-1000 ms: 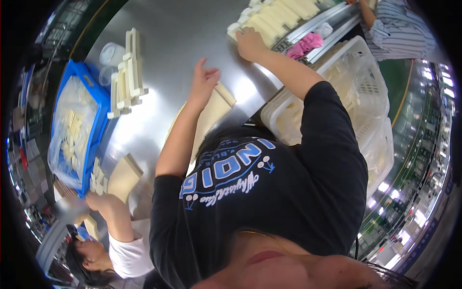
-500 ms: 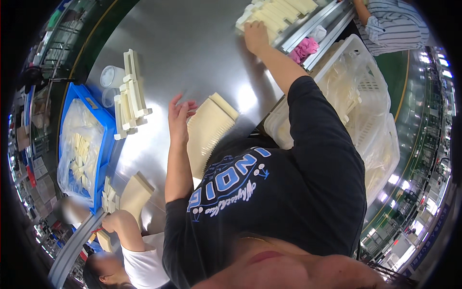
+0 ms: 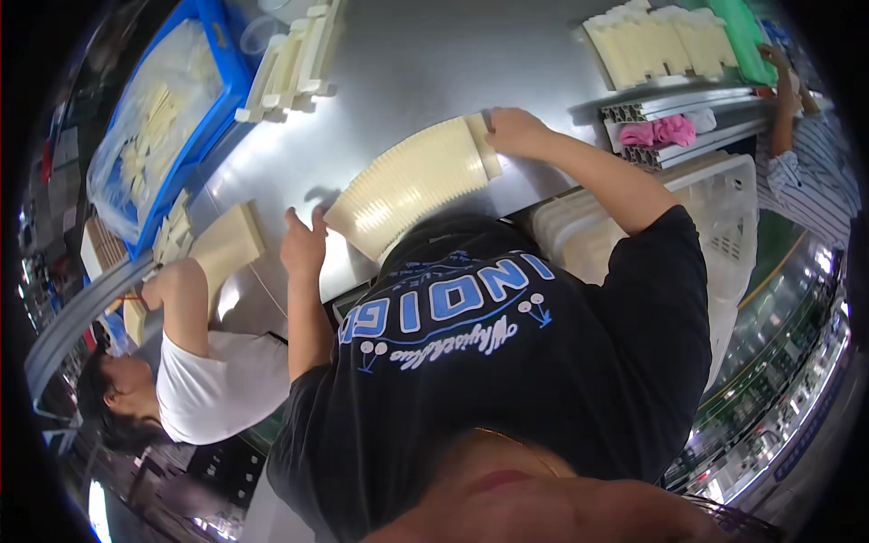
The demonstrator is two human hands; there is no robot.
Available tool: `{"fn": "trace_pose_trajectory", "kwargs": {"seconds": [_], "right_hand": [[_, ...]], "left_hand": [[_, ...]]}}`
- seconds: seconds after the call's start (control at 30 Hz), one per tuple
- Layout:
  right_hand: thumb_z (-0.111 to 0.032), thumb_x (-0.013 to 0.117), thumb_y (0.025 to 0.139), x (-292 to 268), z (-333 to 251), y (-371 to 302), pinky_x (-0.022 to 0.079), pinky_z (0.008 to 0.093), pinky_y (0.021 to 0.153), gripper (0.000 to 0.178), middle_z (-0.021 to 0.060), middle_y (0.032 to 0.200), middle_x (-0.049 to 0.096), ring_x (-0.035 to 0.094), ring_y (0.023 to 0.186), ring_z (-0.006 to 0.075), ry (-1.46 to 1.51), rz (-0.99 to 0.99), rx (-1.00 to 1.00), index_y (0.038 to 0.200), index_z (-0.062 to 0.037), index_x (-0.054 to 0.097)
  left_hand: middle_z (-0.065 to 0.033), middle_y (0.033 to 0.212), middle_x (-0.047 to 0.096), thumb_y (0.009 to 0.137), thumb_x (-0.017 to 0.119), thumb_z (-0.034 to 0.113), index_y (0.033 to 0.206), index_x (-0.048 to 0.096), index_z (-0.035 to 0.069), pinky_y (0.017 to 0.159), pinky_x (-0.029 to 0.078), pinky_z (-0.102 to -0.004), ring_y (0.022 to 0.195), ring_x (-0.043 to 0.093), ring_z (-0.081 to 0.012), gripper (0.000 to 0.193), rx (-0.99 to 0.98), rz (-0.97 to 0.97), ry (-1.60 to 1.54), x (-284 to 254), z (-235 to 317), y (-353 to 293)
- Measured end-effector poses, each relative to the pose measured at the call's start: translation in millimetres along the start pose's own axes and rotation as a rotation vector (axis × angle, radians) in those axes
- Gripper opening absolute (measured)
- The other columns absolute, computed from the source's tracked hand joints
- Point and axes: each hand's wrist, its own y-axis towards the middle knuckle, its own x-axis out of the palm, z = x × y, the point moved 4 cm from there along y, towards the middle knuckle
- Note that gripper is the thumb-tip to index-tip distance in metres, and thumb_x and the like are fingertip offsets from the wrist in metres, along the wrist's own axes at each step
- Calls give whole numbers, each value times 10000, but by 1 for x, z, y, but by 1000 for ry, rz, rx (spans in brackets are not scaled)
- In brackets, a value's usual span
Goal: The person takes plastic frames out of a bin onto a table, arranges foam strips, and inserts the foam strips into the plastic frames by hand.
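A curved row of thin cream plastic strips lies pressed side by side on the metal table in front of me. At the row's right end my right hand pinches a cream plastic strip, its fingers closed over the upper end. My left hand is just off the row's left end, thumb and fingers apart with nothing between them. Part of the row's near edge is covered by my black shirt.
Longer cream pieces lie at the far left beside a blue crate. More cream strips sit at the far right behind metal profiles with a pink cloth. White baskets stand at right. Co-workers are on both sides.
My right hand has come back from the far-right strips to the row's right end. My left hand has moved down to its left end. The view has turned.
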Motion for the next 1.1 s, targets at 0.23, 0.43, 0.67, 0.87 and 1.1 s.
{"fn": "trace_pose_trajectory", "kwargs": {"seconds": [0.23, 0.43, 0.67, 0.87, 1.1], "right_hand": [[-163, 504, 688, 0, -20, -16, 442, 427, 709, 335, 234, 822, 573, 556, 817, 371, 73, 31, 137, 943, 33, 412], [-171, 541, 666, 2, 18, -7, 446, 397, 698, 381, 215, 822, 580, 566, 792, 357, 170, 209, 158, 970, 22, 418], [-181, 561, 658, -5, 43, 15, 454, 330, 635, 221, 139, 713, 601, 580, 658, 238, 266, 61, 62, 768, 8, 590], [-260, 558, 628, -9, 49, 23, 456, 396, 677, 264, 176, 782, 600, 580, 745, 318, 238, 118, 47, 753, -37, 627], [-215, 560, 616, -1, 58, 38, 460, 381, 598, 203, 149, 673, 602, 594, 641, 272, 194, 183, -23, 673, -26, 610]], "left_hand": [[-258, 803, 579, 808, 473, 341, 1240, 159, -9, 676, 448, -433, 764, 565, -410, 639, 57, -225, -470, 44, 31, -22], [-256, 826, 580, 815, 460, 342, 1241, 222, 4, 691, 448, -430, 777, 571, -389, 594, 95, -323, -283, 26, 48, 7], [-195, 936, 522, 770, 510, 120, 1064, 492, 62, 742, 417, -413, 864, 507, -355, 300, 642, 319, -258, -64, 119, 116], [-183, 1008, 529, 720, 492, 151, 1027, 517, 92, 812, 396, -417, 959, 497, -337, 313, 822, 477, 135, -43, 213, 225], [-111, 930, 614, 712, 510, 196, 856, 624, 103, 771, 407, -403, 882, 584, -250, 206, 740, 170, 562, -24, 259, 230]]}}
